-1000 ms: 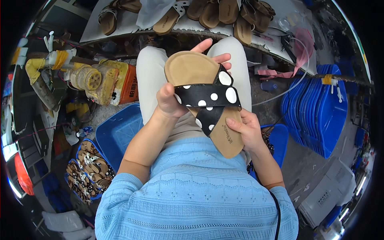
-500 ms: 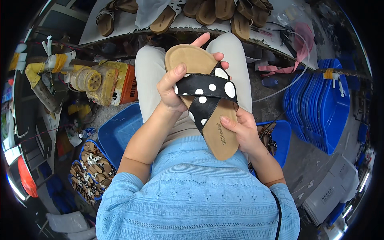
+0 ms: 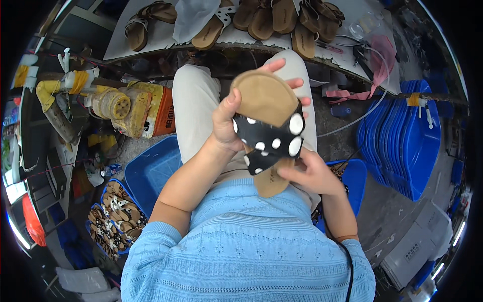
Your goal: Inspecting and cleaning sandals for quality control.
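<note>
A tan-soled sandal (image 3: 264,98) with crossed black straps dotted in white is held above my lap, toe end away from me and tilted up. My left hand (image 3: 226,123) is wrapped round its front half, thumb on the left edge and fingers showing past the right edge from beneath. At the heel end my right hand (image 3: 317,176), slightly blurred, grips the right side just below the straps. Its thumb lies over the insole, and its other fingers are partly hidden by the strap and sole.
Ahead, a worktable (image 3: 166,45) carries several sandals (image 3: 251,22), pliers (image 3: 359,55) and pink cloth (image 3: 385,55). Blue baskets (image 3: 397,141) are stacked at right. On the left are a yellow-orange machine (image 3: 136,108), a blue bin (image 3: 153,161) and baskets of sandals (image 3: 121,211).
The sandal has shifted slightly right and tipped, so its toe end is raised and its heel looks shorter. Both hands have moved with it, the right one slightly nearer the straps.
</note>
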